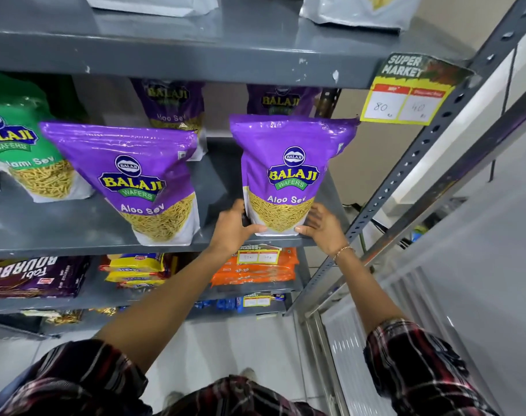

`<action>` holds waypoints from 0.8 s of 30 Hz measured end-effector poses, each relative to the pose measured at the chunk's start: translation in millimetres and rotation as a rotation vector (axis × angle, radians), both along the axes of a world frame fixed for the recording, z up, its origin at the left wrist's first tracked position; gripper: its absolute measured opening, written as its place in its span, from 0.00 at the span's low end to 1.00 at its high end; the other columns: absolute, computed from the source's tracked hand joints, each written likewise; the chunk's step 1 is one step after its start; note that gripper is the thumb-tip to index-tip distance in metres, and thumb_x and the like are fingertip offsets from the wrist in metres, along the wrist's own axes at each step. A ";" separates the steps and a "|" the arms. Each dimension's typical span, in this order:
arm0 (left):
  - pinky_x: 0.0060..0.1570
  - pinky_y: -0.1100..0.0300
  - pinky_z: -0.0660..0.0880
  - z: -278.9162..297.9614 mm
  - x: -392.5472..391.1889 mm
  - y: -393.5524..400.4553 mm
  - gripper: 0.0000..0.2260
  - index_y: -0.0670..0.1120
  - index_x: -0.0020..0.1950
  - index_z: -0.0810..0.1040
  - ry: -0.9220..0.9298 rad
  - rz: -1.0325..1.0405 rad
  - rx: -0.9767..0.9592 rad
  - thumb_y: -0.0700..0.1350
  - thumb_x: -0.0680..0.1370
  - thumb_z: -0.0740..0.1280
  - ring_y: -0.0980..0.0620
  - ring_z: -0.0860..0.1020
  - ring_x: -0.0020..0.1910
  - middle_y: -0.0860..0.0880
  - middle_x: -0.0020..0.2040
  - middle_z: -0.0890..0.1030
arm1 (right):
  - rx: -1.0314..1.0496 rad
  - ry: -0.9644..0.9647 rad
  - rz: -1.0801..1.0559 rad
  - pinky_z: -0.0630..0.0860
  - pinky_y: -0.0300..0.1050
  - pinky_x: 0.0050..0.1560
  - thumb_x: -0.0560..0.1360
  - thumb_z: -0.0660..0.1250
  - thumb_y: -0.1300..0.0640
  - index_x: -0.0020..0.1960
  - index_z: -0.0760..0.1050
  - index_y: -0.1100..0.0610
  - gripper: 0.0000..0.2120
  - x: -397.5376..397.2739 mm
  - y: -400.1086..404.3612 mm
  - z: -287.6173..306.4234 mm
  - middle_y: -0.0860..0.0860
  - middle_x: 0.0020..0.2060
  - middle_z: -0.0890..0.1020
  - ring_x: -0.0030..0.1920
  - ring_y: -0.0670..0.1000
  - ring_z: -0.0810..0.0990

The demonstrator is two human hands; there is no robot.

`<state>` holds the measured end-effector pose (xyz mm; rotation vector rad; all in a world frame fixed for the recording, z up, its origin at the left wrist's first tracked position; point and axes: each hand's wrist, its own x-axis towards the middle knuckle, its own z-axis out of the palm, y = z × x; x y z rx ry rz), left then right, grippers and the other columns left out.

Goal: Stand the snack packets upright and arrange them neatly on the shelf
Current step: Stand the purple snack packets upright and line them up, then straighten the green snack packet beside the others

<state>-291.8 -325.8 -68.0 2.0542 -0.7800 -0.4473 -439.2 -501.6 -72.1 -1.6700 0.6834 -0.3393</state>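
A purple Aloo Sev packet [288, 163] stands upright at the front right of the grey shelf [84, 235]. My left hand [234, 228] grips its lower left corner and my right hand [323, 228] grips its lower right corner. A second purple Aloo Sev packet [135, 178] stands upright to the left, leaning a little. Two more purple packets, one [173, 106] behind the left one and another [281, 99] behind the held one, stand at the back. A green Balaji packet [18, 142] stands at the far left.
A slotted metal upright [420, 157] borders the shelf on the right, with a yellow price tag [405, 97] on the shelf above. White packets [354, 10] sit on that upper shelf. Biscuit packs [252, 268] fill the lower shelves. White floor tiles lie below.
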 end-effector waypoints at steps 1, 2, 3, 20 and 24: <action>0.54 0.46 0.79 0.2 -2.0 1.1 0.29 0.44 0.59 0.71 -0.007 -0.004 -0.001 0.50 0.64 0.78 0.45 0.81 0.54 0.43 0.57 0.83 | 0.002 0.004 0.000 0.70 0.49 0.64 0.64 0.73 0.71 0.66 0.64 0.60 0.33 -1.5 1.2 0.0 0.51 0.57 0.75 0.60 0.52 0.73; 0.55 0.46 0.79 0.4 -3.6 1.9 0.28 0.44 0.59 0.71 -0.008 -0.008 -0.006 0.50 0.64 0.78 0.45 0.81 0.54 0.43 0.57 0.82 | 0.001 0.008 0.000 0.70 0.49 0.64 0.64 0.72 0.71 0.66 0.64 0.60 0.33 -2.6 2.2 0.6 0.51 0.57 0.75 0.60 0.52 0.73; 0.55 0.46 0.79 0.1 -4.8 2.6 0.28 0.44 0.60 0.71 -0.007 -0.013 -0.013 0.50 0.65 0.78 0.45 0.81 0.55 0.43 0.58 0.82 | -0.002 0.010 0.001 0.71 0.50 0.64 0.64 0.72 0.71 0.66 0.64 0.60 0.33 -3.8 3.1 1.6 0.51 0.56 0.75 0.60 0.52 0.73; 0.41 0.66 0.78 -10.1 -5.8 121.7 0.06 0.47 0.47 0.81 0.150 0.101 -0.204 0.47 0.73 0.71 0.58 0.82 0.35 0.51 0.38 0.84 | -0.472 -0.056 -0.070 0.74 0.44 0.43 0.75 0.65 0.55 0.41 0.74 0.49 0.04 -2.7 152.7 -17.0 0.48 0.38 0.80 0.40 0.47 0.77; 0.33 0.66 0.77 -5.8 66.6 198.2 0.05 0.49 0.39 0.79 0.211 0.333 -0.285 0.42 0.74 0.70 0.61 0.78 0.26 0.56 0.27 0.82 | -0.361 -0.026 0.244 0.76 0.45 0.39 0.73 0.67 0.52 0.43 0.76 0.51 0.03 75.4 235.0 -11.8 0.52 0.35 0.83 0.35 0.48 0.80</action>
